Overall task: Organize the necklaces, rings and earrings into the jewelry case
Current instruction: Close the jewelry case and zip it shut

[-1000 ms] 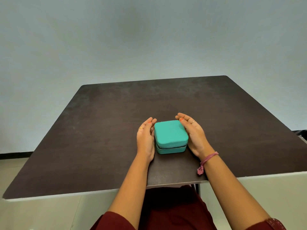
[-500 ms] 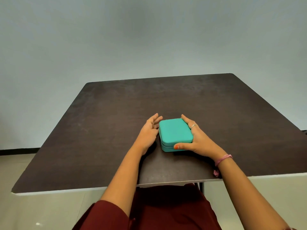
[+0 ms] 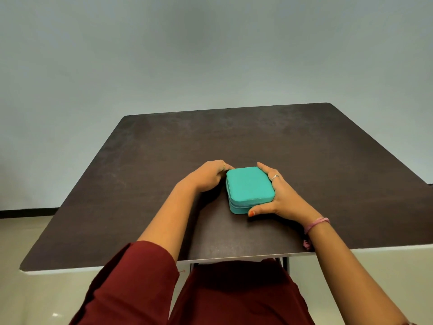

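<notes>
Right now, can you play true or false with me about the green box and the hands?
1. The teal jewelry case is closed. True.
2. The right hand holds the case, thumb at its near edge. True.
3. Necklaces lie spread over the table. False: no loose jewelry shows on it.
4. The left hand lies flat on top of the lid. False: it sits at the case's left side, by the far corner.
5. A pink band is on the right wrist. True.

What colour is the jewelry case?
Teal, plain with no pattern: the closed jewelry case shows clearly in the head view.
</notes>
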